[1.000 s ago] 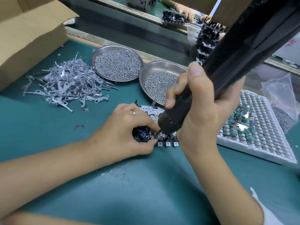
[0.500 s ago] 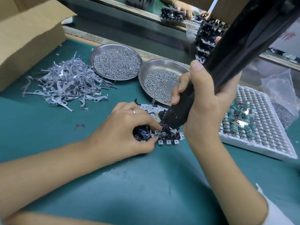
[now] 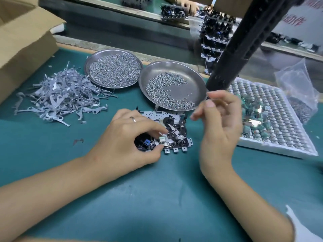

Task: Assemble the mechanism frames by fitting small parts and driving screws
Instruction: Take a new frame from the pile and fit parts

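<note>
A metal mechanism frame (image 3: pixel 173 135) with black and silver parts lies flat on the green mat. My left hand (image 3: pixel 129 137) grips its left end, thumb and forefinger pinching around a small silver part beside a blue piece. My right hand (image 3: pixel 220 126) hovers just right of the frame with loosely curled, blurred fingers and holds nothing. The black electric screwdriver (image 3: pixel 244 42) hangs free above and behind that hand, its lower end over the edge of the right screw dish (image 3: pixel 192 74).
A second dish (image 3: pixel 90 67) of screws sits further left, with a heap of grey metal levers (image 3: pixel 59 96) beside it. A white cell tray (image 3: pixel 279 123) with green parts lies at right, a plastic bag (image 3: pixel 298 91) behind it, a cardboard box (image 3: pixel 22 42) far left.
My right hand has let go of the screwdriver, which has swung up and away from the frame. The left hand keeps its hold on the frame.
</note>
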Motion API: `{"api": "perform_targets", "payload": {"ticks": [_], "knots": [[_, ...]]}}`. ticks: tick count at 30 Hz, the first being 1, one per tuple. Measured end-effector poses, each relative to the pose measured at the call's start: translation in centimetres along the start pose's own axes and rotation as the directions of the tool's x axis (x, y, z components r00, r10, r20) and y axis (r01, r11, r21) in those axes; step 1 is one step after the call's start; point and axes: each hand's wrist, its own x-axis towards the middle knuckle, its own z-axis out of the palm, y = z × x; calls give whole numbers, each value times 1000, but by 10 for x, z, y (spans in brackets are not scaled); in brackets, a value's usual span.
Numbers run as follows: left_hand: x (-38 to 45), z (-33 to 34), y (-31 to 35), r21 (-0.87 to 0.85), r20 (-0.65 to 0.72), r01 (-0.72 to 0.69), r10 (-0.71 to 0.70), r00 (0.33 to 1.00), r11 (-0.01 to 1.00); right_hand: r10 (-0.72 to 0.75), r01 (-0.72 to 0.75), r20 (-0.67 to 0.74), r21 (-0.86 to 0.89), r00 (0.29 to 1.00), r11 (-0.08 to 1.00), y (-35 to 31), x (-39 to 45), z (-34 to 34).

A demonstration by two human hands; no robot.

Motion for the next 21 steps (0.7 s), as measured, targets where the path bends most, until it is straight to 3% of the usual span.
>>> {"api": "perform_targets", "payload": {"ticks": [2,4,13,21], "knots": [[0,0,2,-21,-10,13,-13,1000,1000,199,-201,136,0,971,980,8,-5,5],[1,0,3,-47,-14,31,-31,999,998,301,-302,203,-26,932,953,15,-6,5],[6,-3,-3,-193,58,14,-3,998,981,328,-304,239,-134,914,943,16,-6,5],[5,4,-9,-156,16,-16,19,1000,988,322,-277,269,-193,908,941,15,-7,6]]}}
